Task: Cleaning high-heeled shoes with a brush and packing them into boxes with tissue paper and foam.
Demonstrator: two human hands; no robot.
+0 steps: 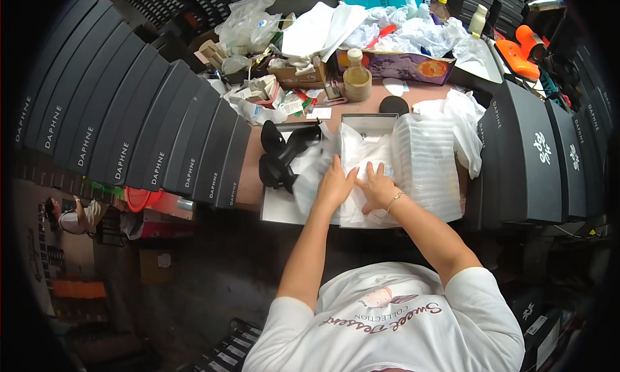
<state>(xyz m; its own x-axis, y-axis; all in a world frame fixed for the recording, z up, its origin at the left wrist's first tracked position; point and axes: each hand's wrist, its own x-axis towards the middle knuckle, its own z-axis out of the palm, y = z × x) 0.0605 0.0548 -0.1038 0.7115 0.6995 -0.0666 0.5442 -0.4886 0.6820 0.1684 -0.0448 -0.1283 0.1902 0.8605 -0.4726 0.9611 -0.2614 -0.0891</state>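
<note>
Nearest, the bare forearms rise from white short sleeves, slanting inward to meet over an open rectangular shoebox with a white interior (368, 226), whose long axis runs straight away from the person on the pinkish-brown surface (423, 95). The right hand (380, 190), a thin bracelet (394, 201) at its wrist, lies palm down, fingers spread and unclenched, upon crumpled white tissue paper (354, 149) in the box. The left hand (334, 185) reaches forward at the box's left edge, thumb angled inward, beside a blurred translucent sheet (312, 178); whether its fingers grip this I cannot tell. Left of it, black shoes (279, 172) lie in a second white-lined open tray (278, 208), toe direction unclear. Right stands a stack of white padded sheets (427, 168). Beyond are a round black disc (393, 105) and a squat amber bottle (356, 84).
</note>
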